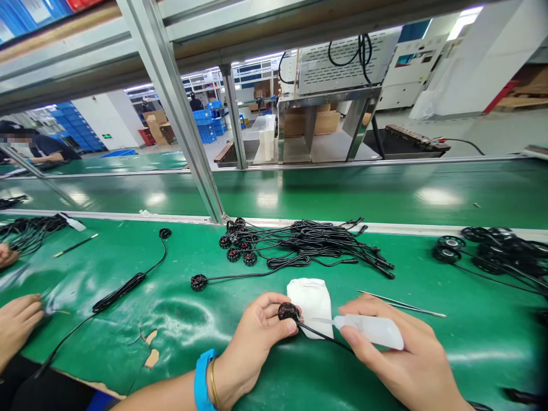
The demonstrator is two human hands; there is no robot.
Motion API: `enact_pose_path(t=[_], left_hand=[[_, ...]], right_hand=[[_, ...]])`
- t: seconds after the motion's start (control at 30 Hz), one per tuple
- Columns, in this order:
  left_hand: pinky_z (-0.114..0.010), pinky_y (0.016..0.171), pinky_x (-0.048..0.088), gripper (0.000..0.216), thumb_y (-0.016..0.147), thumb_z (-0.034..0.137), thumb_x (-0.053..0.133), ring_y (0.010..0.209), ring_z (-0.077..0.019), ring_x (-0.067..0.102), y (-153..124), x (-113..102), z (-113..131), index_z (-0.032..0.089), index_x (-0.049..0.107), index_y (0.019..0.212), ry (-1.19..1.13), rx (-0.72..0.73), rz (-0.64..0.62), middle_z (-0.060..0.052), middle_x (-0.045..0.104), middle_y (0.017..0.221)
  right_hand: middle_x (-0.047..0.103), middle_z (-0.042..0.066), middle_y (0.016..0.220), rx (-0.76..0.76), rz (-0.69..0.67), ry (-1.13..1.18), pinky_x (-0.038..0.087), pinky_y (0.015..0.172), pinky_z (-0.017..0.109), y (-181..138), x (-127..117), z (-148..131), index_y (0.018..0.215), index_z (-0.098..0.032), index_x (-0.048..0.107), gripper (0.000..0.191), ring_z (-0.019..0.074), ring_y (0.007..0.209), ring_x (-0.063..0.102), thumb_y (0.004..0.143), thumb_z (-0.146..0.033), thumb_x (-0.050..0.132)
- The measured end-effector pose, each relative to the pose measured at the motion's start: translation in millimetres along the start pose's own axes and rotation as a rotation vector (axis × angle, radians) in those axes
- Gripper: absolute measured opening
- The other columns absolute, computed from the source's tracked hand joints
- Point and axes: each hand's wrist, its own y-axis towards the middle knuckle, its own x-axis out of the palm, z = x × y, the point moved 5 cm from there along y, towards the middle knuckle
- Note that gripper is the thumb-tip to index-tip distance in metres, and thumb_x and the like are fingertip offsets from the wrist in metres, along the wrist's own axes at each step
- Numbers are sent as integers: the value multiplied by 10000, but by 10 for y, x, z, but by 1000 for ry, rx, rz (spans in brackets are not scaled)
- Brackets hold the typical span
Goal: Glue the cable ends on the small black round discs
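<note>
Between its thumb and fingers my left hand (261, 331) pinches a small round black cable head (288, 311), whose black cable runs off to the lower right. My right hand (411, 354) grips a white squeeze bottle (374, 330). The bottle's thin nozzle points left, its tip close to the cable head; whether they touch I cannot tell. Under and behind the nozzle lies a white cloth or tissue (317, 291) on the green mat. Metal tweezers (402, 303) rest just beyond my right hand.
A pile of black cables (308, 237) with round heads lies ahead, and more round-headed cables (492, 251) sit at right. One bundled cable (120, 291) stretches across the left. Co-workers' hands (19, 325) are at the left edge. A metal post (180, 114) rises behind the mat.
</note>
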Motion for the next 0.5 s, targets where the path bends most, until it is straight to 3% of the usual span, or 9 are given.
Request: enact_pose_path(t=[0.13,0.37,0.5], left_hand=[[-338,874,491,392,700,211,875,916,-196,680,5,1,-1,141,639,1005,-3,-9,2,-107,746,992],[-351,869,503,378,733,223,852,924,-214,691,-4,16,-4,130,626,1021,-1,-29,-18,-128,746,995],[-347,863,507,372,747,224,843,907,-204,688,-1,7,-14,125,632,1037,17,-38,-25,-126,747,987]], right_hand=[[709,-14,765,8,34,4,504,577,235,15,-36,-7,880,-266,676,39,161,650,667,850,-279,697],[672,-14,692,313,147,14,505,560,256,-20,-113,131,751,-263,698,205,152,543,609,825,-454,691],[703,-1,703,451,57,-49,521,567,264,24,-81,336,803,-254,719,263,182,597,646,796,-515,688]])
